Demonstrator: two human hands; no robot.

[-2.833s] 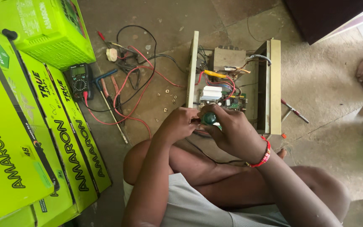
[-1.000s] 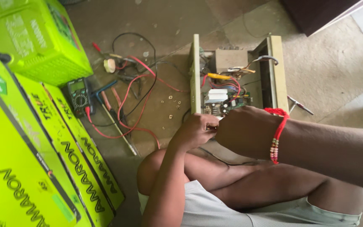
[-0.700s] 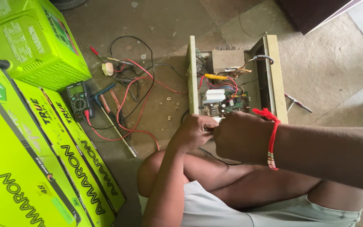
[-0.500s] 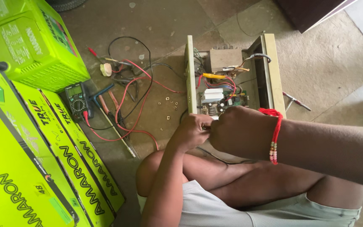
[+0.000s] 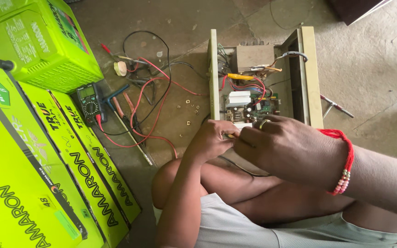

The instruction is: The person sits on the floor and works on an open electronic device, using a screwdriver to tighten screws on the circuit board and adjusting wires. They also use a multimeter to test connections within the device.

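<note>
Both hands met at frame centre, at near edge of opened metal chassis (image 5: 306, 69) with circuit board (image 5: 249, 108) inside. Left hand (image 5: 212, 140) curled, fingertips pinched on something small and yellowish at the board's lower edge; too small to identify. Right hand (image 5: 286, 149) close to lens, fingers bent toward same spot, tips touching left fingers; grip contents hidden, could not tell. Ring on one finger, red bead bracelet (image 5: 343, 160) at wrist.

Versus half a second earlier: hands in near-identical pose, same pinch point; right hand slid slightly lower and right in frame, bracelet with it. Versus 2.8 s ago: right forearm swung in from lower right to cross frame horizontally.

Multimeter (image 5: 88, 98) left of centre, red and black leads (image 5: 150, 98) tangled beside it, loose nuts (image 5: 189, 108) between leads and chassis. Lime-green battery (image 5: 35, 41) upper left, green cartons (image 5: 47, 174) lower left. Unchanged.
</note>
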